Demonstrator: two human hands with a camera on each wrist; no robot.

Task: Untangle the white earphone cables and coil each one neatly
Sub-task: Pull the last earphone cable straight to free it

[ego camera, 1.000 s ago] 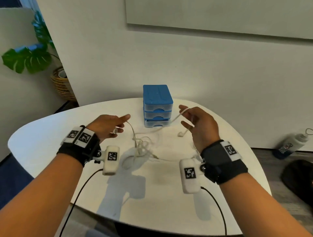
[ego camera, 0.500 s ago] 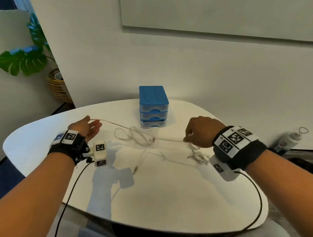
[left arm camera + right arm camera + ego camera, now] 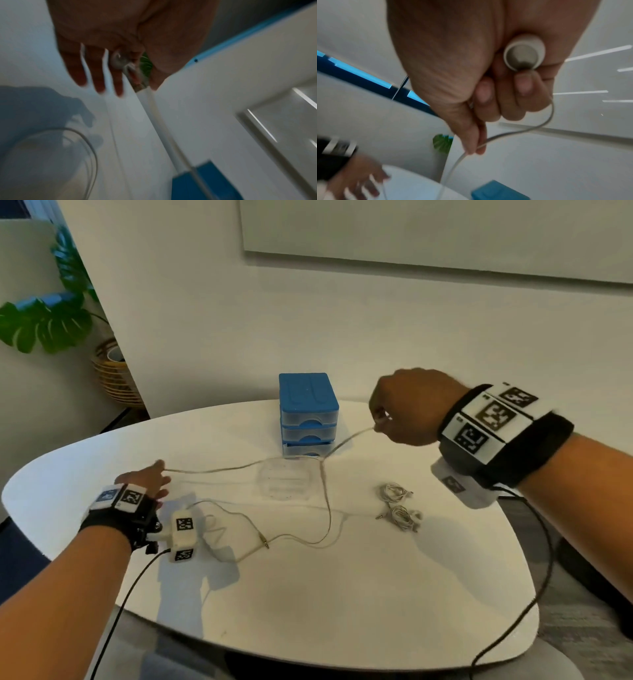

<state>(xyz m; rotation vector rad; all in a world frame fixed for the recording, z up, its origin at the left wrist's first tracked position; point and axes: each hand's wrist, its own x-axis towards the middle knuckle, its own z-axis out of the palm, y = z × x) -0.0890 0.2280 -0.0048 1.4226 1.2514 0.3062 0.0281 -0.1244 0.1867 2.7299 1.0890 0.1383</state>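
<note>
One white earphone cable stretches over the white table between my hands. My left hand pinches one earbud between thumb and forefinger, with the other fingers straight. My right hand, raised by the drawers, holds the other earbud in curled fingers and pinches its cable. From the split the lead loops down to its jack. Two small bundled earphones lie on the table under my right wrist.
A blue three-drawer box stands at the table's back edge, against the wall. A clear plastic lid lies in front of it, under the stretched cable. A potted plant and a wicker basket stand on the floor at far left.
My hands have moved apart, the right one rising towards the drawers. The cable between them has pulled out straight, the tangle has opened, and two small bundles now lie on the table.
</note>
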